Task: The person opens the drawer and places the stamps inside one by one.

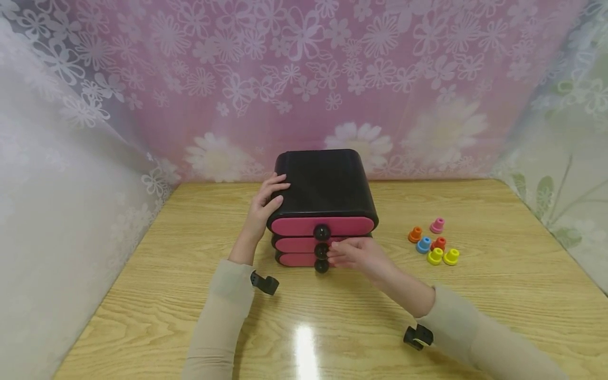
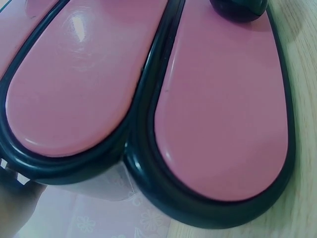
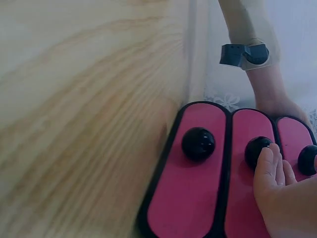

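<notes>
Tbl. (image 1: 157, 253) was pale yellowish wood w/ wavy grain, glossy enough to show a bright glare streak (image 1: 305, 353) toward the person. Behind it hung a pink backdrop cloth (image 1: 304, 68) w/ white outline flowers & bigger daisies low down; L cloth (image 1: 62, 184) was whitish, R cloth (image 1: 570, 158) white w/ pale green leaves. A black drawer unit (image 1: 328, 179) stood mid-tbl. toward the back, 3 pink fronts stacked, each w/ a round black knob. L hand (image 1: 266, 200) rested on the unit's upper L edge, fingers fairly straight & a bit spread over the top. R hand (image 1: 358, 256) was at the middle knob (image 1: 321, 250), fingers nearly straight & close together, not curled round it; prob. touching, but the overlap made contact hard to confirm. R of the unit, apart from the R hand, sat 6 small stepped plugs (image 1: 424, 245): pink, orange, blue, red, 2 yellow. Beige sleeves (image 1: 214, 316) covered both forearms.
</notes>
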`<state>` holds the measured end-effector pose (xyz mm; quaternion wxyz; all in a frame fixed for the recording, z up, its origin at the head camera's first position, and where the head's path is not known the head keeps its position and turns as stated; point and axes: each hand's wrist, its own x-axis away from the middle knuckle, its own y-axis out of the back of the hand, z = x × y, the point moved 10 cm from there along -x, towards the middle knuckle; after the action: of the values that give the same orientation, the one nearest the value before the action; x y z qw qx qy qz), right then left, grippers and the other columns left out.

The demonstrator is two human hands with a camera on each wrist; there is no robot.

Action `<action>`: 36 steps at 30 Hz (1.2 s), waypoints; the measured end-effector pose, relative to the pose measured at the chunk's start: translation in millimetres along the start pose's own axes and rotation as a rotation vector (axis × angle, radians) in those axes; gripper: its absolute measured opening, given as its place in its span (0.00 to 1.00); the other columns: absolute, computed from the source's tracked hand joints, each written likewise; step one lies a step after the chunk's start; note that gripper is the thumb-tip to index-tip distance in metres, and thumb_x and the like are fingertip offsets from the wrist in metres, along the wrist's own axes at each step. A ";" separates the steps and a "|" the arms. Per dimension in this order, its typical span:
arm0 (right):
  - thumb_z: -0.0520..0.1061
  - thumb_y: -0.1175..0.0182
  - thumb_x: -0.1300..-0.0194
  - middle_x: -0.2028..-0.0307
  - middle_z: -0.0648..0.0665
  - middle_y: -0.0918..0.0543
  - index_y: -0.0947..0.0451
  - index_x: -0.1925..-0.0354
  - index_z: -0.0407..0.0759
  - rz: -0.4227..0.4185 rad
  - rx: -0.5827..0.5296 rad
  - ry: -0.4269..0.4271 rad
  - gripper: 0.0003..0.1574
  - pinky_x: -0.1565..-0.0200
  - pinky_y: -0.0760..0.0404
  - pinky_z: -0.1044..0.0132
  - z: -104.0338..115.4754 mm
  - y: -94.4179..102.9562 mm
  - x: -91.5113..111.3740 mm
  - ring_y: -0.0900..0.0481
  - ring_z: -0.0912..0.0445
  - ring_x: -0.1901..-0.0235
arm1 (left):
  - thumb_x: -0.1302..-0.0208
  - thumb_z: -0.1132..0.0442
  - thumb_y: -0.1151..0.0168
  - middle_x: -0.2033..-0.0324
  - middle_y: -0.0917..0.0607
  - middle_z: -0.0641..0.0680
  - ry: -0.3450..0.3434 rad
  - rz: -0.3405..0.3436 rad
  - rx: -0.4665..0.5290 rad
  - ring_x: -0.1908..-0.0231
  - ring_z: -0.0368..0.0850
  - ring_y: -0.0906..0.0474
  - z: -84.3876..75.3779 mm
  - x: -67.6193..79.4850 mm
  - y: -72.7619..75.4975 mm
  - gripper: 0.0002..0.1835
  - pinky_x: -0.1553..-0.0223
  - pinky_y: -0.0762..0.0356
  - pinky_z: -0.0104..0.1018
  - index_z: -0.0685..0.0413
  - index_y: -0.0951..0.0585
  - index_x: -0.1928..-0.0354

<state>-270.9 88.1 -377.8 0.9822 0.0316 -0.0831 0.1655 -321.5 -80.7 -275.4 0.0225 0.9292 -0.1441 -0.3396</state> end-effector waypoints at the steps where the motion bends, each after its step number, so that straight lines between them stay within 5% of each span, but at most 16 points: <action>1: 0.44 0.46 0.39 0.65 0.36 0.19 0.27 0.57 0.22 -0.004 0.009 -0.005 0.23 0.56 0.25 0.56 -2.5 1.0 0.6 0.20 0.50 0.64 | 0.43 0.79 0.60 0.43 0.42 0.74 0.002 0.000 -0.002 0.37 0.63 0.61 -0.5 -0.1 -0.2 0.17 0.38 0.60 0.48 0.83 0.34 0.51; 15: 0.44 0.46 0.40 0.61 0.30 0.21 0.29 0.55 0.20 0.039 0.022 -0.027 0.26 0.60 0.23 0.60 -23.0 -6.4 -6.4 0.21 0.47 0.61 | 0.43 0.79 0.60 0.43 0.42 0.75 0.003 -0.002 -0.009 0.37 0.63 0.61 -0.1 0.5 -0.1 0.17 0.39 0.60 0.50 0.83 0.34 0.52; 21: 0.45 0.44 0.41 0.62 0.32 0.20 0.28 0.54 0.22 0.020 0.001 -0.052 0.26 0.60 0.23 0.62 -27.4 -9.5 -12.1 0.21 0.49 0.61 | 0.42 0.79 0.58 0.42 0.41 0.72 -0.007 0.001 0.003 0.36 0.60 0.60 14.8 -0.3 4.5 0.17 0.38 0.60 0.49 0.80 0.32 0.51; 30: 0.41 0.44 0.42 0.63 0.32 0.20 0.27 0.55 0.22 -0.027 -0.033 -0.059 0.22 0.60 0.23 0.62 -29.5 -11.0 -14.5 0.20 0.50 0.62 | 0.38 0.60 0.52 0.41 0.38 0.67 -0.033 -0.005 0.021 0.35 0.55 0.59 28.1 -0.4 8.4 0.23 0.38 0.58 0.44 0.76 0.30 0.50; 36: 0.41 0.43 0.43 0.63 0.32 0.20 0.26 0.57 0.22 -0.055 -0.034 -0.037 0.22 0.60 0.23 0.61 -28.6 -9.3 -15.4 0.19 0.49 0.64 | 0.40 0.73 0.56 0.42 0.39 0.69 -0.019 -0.005 0.018 0.35 0.56 0.59 22.8 -0.1 7.0 0.17 0.38 0.59 0.45 0.78 0.31 0.50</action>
<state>-277.8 76.9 -408.9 0.9851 0.0202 -0.1029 0.1365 -337.9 -86.1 -291.9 0.0120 0.9265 -0.1448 -0.3472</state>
